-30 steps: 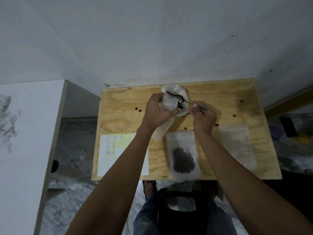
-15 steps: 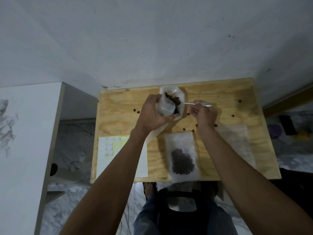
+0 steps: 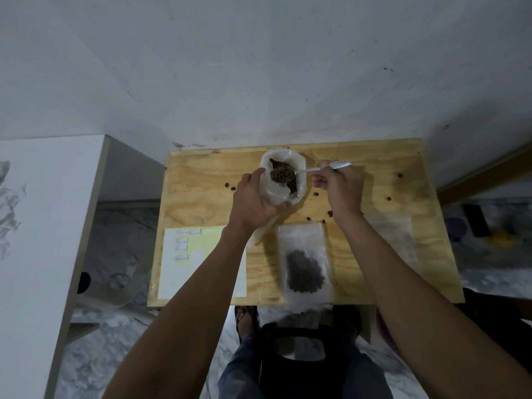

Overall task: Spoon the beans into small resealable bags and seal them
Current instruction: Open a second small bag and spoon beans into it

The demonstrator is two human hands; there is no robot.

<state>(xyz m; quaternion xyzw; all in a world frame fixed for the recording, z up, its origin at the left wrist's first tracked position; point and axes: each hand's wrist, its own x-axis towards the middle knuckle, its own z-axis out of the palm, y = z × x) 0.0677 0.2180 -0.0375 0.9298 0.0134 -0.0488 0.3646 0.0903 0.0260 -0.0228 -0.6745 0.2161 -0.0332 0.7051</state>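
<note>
Lifted since the earlier frames, the spoon (image 3: 290,174) now carries a heap of dark beans (image 3: 280,174) in its bowl, level with the mouth of the big bag rather than down inside it. At lower left on the wooden table (image 3: 201,191) lies a sheet of labels (image 3: 190,254), white and pale yellow. Just right of it, the left hand (image 3: 254,201) curls round the near side of the large white bag (image 3: 283,194), holding its mouth wide; more beans show dark inside. Below centre, a small clear resealable bag (image 3: 305,263) lies flat with a cluster of beans in it. The right hand (image 3: 339,184) pinches the spoon's handle. Loose beans dot the table around it. At right lie empty clear bags (image 3: 394,234), blurred.
</note>
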